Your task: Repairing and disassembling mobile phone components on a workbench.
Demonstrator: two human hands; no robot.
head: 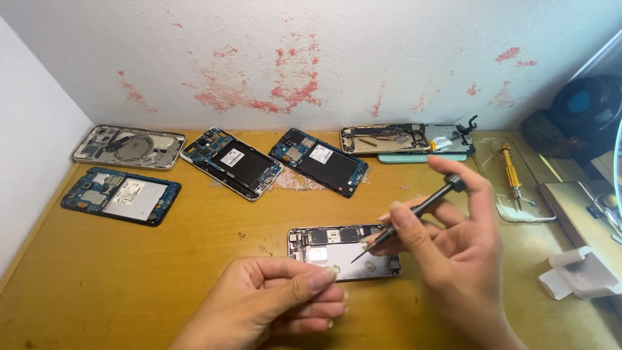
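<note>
Screwdriver tip over the opened phone

My right hand (447, 233) pinched a dark precision screwdriver (414, 210), tip just above the opened phone (343, 253); my left hand (285, 298), fingers curled, steadied its near edge. I'd have kept the shaft upright, pressure light.

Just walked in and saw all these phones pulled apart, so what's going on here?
A person is working on an opened phone lying on the wooden desk. The right hand holds a dark screwdriver with its tip down inside the phone, while the left hand rests at the phone's near edge. Five more opened phones lie along the back of the desk, and a yellow screwdriver sits on a clear tray to the right.
</note>
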